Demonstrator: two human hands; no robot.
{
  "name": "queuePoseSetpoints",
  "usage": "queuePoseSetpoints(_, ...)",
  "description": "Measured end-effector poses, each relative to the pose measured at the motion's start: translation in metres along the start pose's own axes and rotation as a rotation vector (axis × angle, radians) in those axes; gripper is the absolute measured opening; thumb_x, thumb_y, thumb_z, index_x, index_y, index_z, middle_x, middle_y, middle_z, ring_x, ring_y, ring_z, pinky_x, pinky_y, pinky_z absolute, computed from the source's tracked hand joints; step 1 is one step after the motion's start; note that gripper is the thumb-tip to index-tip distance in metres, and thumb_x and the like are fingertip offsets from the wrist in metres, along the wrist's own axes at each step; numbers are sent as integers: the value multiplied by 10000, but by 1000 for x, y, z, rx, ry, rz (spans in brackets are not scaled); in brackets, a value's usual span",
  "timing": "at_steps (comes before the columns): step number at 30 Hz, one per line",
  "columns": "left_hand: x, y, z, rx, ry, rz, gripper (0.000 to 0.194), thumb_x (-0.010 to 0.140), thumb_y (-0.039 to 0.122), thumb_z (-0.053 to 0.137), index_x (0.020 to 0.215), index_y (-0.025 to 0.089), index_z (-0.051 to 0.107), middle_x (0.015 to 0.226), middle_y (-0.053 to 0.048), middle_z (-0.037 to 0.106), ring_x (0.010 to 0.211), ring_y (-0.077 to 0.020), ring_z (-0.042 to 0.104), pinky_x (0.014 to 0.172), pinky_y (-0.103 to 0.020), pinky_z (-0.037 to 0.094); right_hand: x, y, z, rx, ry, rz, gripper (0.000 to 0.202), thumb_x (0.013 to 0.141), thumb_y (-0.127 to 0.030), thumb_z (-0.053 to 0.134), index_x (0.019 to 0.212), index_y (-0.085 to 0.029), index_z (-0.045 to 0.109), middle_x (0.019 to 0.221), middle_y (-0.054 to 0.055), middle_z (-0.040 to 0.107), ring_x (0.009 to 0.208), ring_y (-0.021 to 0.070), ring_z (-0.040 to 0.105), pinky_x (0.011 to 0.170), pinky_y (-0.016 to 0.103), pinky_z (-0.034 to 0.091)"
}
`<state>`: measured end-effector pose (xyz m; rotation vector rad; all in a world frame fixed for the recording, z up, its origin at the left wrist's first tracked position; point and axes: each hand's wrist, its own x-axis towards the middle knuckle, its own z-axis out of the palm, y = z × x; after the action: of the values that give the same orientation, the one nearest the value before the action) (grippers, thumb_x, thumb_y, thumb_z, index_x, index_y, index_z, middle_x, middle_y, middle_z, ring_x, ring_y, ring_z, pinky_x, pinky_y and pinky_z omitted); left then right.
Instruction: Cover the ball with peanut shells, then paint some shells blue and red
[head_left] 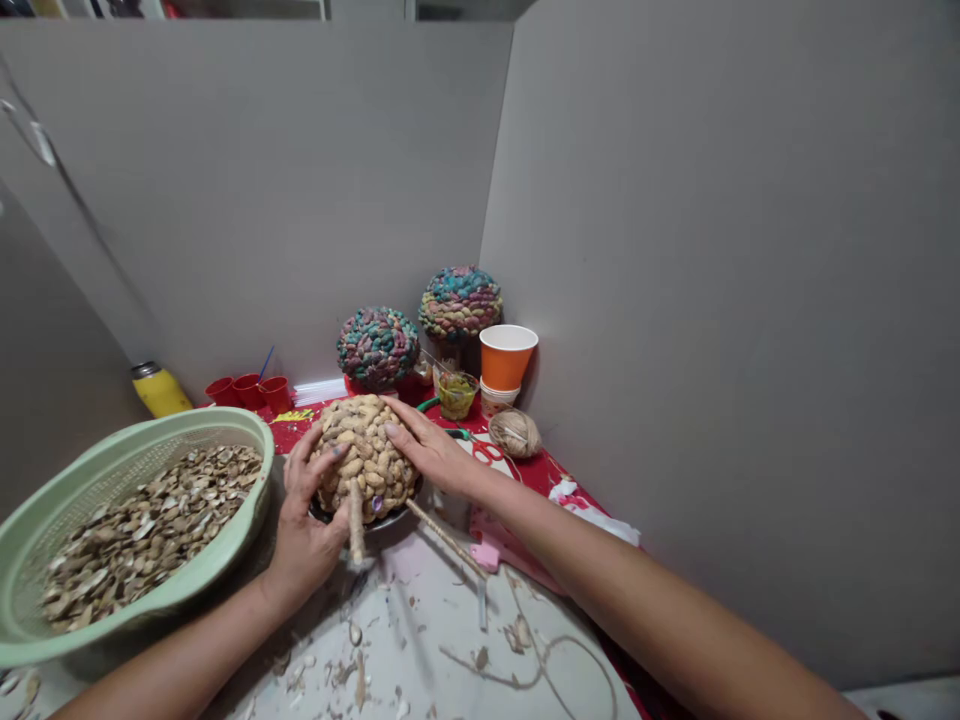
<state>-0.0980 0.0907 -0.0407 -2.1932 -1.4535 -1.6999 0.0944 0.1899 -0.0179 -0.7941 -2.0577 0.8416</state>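
Observation:
A dome-shaped ball covered in peanut shells point(367, 440) sits in a dark, shallow dish, mostly hidden beneath it. My left hand point(307, 510) curves around its left side, fingers spread over the shells and thumb low by a twine-wrapped stick point(356, 520) that juts from the front. On the upper right, my right hand point(431, 450) presses against the shells with its fingers over the far side. A second thin twine-wrapped stick point(446, 540) slants from the dish's right edge toward a clear glue stick point(482, 605). A small purple spot shows low on the ball.
A green basket point(259, 440) of broken shells stands left. Behind are painted shell balls point(379, 347), red cups point(276, 393), a yellow bottle point(161, 390) and an orange paper cup point(506, 360). Red scissors point(487, 452) and a twine ball point(515, 433) lie right. Shell scraps and loose twine litter the table.

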Motion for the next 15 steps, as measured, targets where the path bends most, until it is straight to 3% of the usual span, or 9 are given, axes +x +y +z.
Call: queuePoseSetpoints(15, -5, -10, 2, -14, 23, -2, 434, 881, 192, 628, 1283, 325, 535, 1538, -79, 415, 1421, -324, 403, 1138, -609, 357, -1, -2, 3, -33, -8, 36, 632, 987, -602, 373, 1489, -221, 417, 1508, 126, 484, 1423, 260, 409, 1205, 488, 272)
